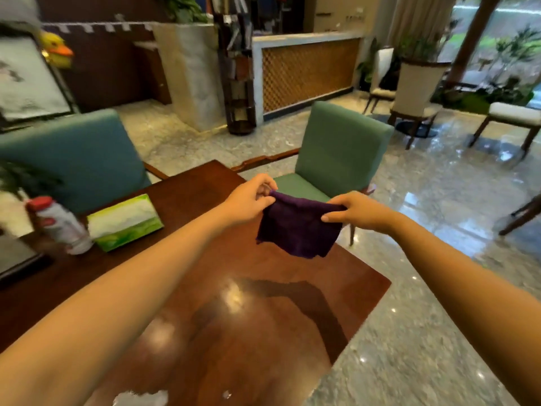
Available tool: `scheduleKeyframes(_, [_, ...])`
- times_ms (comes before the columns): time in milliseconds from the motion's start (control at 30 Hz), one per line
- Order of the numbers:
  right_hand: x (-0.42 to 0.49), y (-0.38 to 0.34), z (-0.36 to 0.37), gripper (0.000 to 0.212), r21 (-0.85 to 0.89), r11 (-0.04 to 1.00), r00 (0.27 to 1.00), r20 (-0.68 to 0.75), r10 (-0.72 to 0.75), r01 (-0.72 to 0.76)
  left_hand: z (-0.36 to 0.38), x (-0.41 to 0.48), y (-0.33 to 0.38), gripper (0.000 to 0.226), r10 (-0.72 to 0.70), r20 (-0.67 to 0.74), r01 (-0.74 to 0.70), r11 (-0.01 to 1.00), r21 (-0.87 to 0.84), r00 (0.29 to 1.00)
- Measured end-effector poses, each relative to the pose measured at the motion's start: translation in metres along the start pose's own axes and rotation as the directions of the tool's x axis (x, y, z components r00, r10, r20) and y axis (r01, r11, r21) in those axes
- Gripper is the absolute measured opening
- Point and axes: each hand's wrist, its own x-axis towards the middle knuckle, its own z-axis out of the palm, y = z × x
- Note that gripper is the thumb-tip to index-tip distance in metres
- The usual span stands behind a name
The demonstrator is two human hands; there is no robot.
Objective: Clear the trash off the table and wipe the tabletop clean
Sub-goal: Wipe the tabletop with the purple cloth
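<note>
A dark purple cloth (297, 227) hangs in the air above the far right part of the glossy brown wooden table (240, 303). My left hand (248, 200) pinches its upper left corner and my right hand (355, 210) pinches its upper right corner, so the cloth is spread between them. The cloth's lower edge dangles just above the tabletop. A small white scrap (140, 398) lies at the table's near edge.
A green tissue box (124, 221) and a white bottle with a red cap (60, 224) stand at the table's left. A dark flat object (17, 259) lies at far left. Two green chairs (339, 153) (73, 156) stand behind the table; polished stone floor lies to the right.
</note>
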Motion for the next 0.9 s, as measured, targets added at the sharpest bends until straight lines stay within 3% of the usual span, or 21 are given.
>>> scheduleKeyframes(167, [0.053,-0.066,0.046,0.005,0.056,0.993,0.966,0.231,-0.115,0.105,-0.073,-0.055,-0.049,0.026,-0.134,-0.031,0.136,0.989,0.054,0.99])
scheduleKeyframes(267, [0.091,-0.097,0.084,0.016,0.099,0.988,0.931,0.336,-0.144,0.117,-0.108,-0.088,-0.079,0.023,-0.242,-0.093,0.247,0.968,0.042,0.966])
scheduleKeyframes(467, [0.165,-0.15,0.156,0.018,0.116,0.988,0.841,0.522,-0.144,0.098,-0.156,-0.131,-0.149,0.019,-0.465,-0.137,0.469,0.883,0.0,0.875])
scheduleKeyframes(633, [0.222,-0.19,0.196,0.03,0.023,0.978,0.892,0.405,-0.199,0.207,-0.197,-0.128,-0.188,0.018,-0.527,-0.239,0.548,0.836,0.027,0.815])
scheduleKeyframes(800, [0.265,-0.204,0.219,0.031,-0.12,0.936,0.927,0.226,-0.299,0.331,-0.218,-0.114,-0.233,0.015,-0.449,-0.328,0.519,0.838,0.169,0.831])
scheduleKeyframes(900, [0.268,-0.176,0.25,0.033,-0.194,0.918,0.924,0.237,-0.299,0.347,-0.187,-0.123,-0.261,0.019,-0.427,-0.302,0.502,0.831,0.24,0.852])
